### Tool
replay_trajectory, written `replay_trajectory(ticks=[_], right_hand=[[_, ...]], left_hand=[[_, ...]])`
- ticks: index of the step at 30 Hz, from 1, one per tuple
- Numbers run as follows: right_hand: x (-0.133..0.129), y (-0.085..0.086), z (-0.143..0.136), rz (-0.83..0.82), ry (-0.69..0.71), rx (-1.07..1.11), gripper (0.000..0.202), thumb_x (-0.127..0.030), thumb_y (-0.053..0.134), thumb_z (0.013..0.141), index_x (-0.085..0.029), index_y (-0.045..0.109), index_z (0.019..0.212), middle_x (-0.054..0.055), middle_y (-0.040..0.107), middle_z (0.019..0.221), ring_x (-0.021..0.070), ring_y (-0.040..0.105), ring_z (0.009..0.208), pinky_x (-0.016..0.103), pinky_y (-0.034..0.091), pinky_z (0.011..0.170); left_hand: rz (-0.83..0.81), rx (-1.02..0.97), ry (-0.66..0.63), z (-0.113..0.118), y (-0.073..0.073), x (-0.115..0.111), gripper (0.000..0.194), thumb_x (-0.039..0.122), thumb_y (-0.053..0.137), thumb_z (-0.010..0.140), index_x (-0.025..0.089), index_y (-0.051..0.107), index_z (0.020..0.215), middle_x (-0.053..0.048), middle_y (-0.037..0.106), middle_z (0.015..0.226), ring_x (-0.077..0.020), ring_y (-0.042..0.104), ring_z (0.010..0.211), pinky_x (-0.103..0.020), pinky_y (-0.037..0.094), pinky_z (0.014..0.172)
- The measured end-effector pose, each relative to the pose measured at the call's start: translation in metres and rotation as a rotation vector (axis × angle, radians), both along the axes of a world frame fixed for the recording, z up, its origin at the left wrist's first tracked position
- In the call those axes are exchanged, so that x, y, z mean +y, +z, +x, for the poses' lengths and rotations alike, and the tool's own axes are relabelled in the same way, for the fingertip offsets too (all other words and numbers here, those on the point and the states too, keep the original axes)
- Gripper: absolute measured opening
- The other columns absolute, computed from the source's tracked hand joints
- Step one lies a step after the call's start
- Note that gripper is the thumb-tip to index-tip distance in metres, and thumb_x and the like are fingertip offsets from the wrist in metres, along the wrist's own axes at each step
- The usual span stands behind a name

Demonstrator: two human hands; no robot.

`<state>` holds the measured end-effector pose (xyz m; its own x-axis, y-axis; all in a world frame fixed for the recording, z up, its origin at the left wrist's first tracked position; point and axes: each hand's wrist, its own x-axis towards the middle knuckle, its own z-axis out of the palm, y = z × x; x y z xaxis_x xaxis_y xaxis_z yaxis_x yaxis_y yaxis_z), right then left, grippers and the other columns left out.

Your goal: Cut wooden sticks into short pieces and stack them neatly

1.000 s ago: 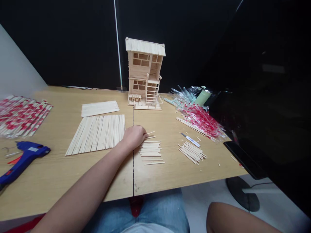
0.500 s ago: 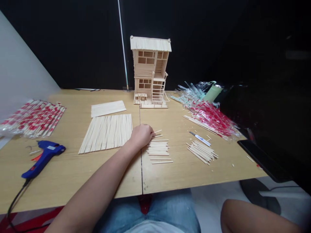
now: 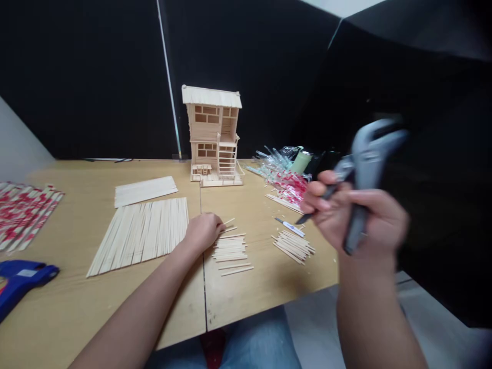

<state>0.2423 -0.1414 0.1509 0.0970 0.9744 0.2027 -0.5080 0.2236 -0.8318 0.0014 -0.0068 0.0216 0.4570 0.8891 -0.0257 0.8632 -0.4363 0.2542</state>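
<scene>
My left hand [image 3: 203,230] rests on the table with its fingers closed around a thin wooden stick [image 3: 229,221], beside a pile of short sticks [image 3: 230,248]. Raised above the table's right side, my right hand [image 3: 357,218] grips a grey metal tool [image 3: 369,159] that looks like pliers, somewhat blurred. To the left of my left hand lies a flat panel of sticks [image 3: 142,230], with a smaller panel [image 3: 146,190] behind it. A second pile of short sticks [image 3: 294,246] lies left of my right hand, near a white-handled knife [image 3: 292,228].
A wooden stick model house [image 3: 213,136] stands at the table's [image 3: 172,307] back. A blue glue gun [image 3: 23,282] and red-patterned wrapped chopsticks [image 3: 26,212] are at the left. Plastic wrappers [image 3: 286,174] and a green cylinder [image 3: 301,162] lie at the back right.
My right hand has come up into view holding the grey tool. The view has shifted, so the table's things appear further left and lower. My left hand stays by the sticks.
</scene>
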Motion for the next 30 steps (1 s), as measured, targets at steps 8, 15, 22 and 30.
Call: replay_trajectory(ticks=[8,15,22,30], right_hand=[[0.049,-0.032,-0.02,-0.154,0.126,0.122,0.022,-0.02,0.06,0.064,-0.021,0.056,0.086,0.004,0.062,0.088,0.0133,0.05,0.065,0.032,0.051,0.07],[0.051,-0.032,-0.033,-0.154,0.17,0.066,0.024,-0.02,0.062,0.065,-0.022,0.054,0.087,0.001,0.057,0.085,0.0128,0.049,0.065,0.033,0.051,0.072],[0.081,-0.048,-0.013,-0.056,-0.121,-0.421,0.03,-0.029,0.072,0.068,-0.024,0.052,0.09,-0.004,0.049,0.07,0.0145,0.051,0.064,0.032,0.049,0.069],[0.148,-0.091,0.075,-0.451,-0.477,-1.877,0.026,-0.021,0.069,0.079,-0.018,0.069,0.105,0.012,0.072,0.095,0.0262,0.067,0.089,0.029,0.046,0.073]], left_hand=[[0.008,-0.005,0.002,-0.001,0.0,0.0,0.033,0.039,0.05,0.091,0.024,0.078,0.083,-0.01,0.076,0.086,-0.0252,0.067,0.079,-0.029,0.034,0.059],[0.016,-0.01,0.0,-0.001,-0.002,0.001,0.033,0.04,0.05,0.092,0.024,0.078,0.085,-0.011,0.076,0.087,-0.0254,0.068,0.08,-0.029,0.035,0.06],[0.004,-0.014,-0.003,-0.002,-0.002,0.0,0.034,0.04,0.049,0.092,0.024,0.078,0.084,-0.01,0.076,0.087,-0.0258,0.068,0.081,-0.029,0.035,0.059],[0.02,-0.003,0.007,-0.001,-0.004,0.0,0.033,0.041,0.05,0.092,0.026,0.078,0.087,-0.009,0.076,0.088,-0.0264,0.068,0.081,-0.03,0.036,0.06]])
